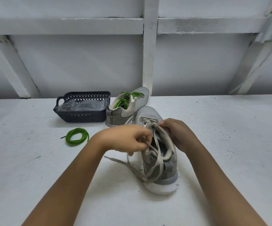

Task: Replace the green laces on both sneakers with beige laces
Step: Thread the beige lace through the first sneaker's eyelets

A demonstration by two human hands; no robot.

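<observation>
A grey sneaker [163, 168] stands in front of me, heel toward me, with a beige lace [156, 162] threaded through its upper eyelets and hanging loose down its left side. My left hand [125, 139] pinches an end of that lace beside the tongue. My right hand [179, 134] grips the sneaker's right eyelet edge. Behind it stands the second grey sneaker [127, 108], laced in green [125, 100]. A removed green lace [77, 137] lies coiled on the table to the left.
A dark plastic basket [81, 115] with a clear plastic bag inside sits at the back left, touching the second sneaker. The white table [230, 144] runs up to a white wall with wooden beams.
</observation>
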